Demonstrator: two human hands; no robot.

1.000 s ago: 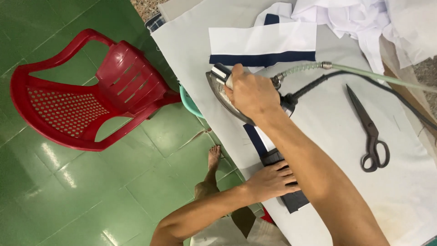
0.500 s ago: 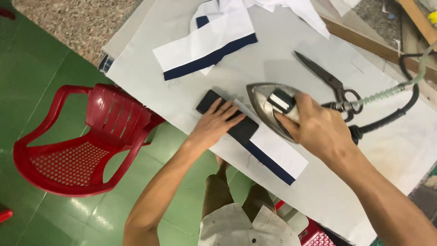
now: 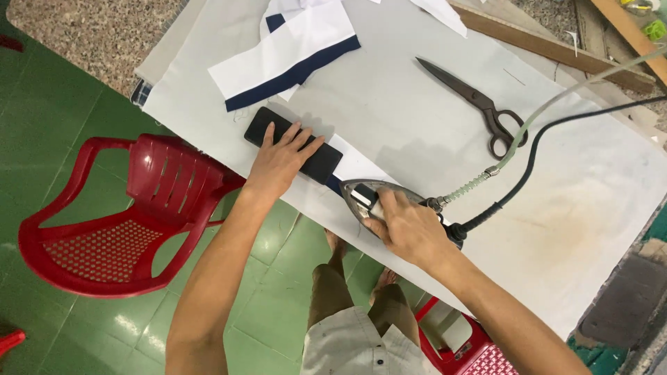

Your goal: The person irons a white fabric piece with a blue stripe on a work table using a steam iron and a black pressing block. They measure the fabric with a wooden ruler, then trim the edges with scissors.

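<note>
My right hand (image 3: 410,232) is clamped on the iron (image 3: 375,200); just beside it, my left hand (image 3: 281,161) lies flat, fingers apart, on the dark block (image 3: 326,163).

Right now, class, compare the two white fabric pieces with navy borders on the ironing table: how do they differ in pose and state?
The far fabric piece lies fully exposed and untouched, while the near fabric piece is mostly hidden. The near piece is pinned by a black block under the left hand and pressed by the iron in the right hand; the far piece bears nothing. Both are white with a navy edge.
</note>
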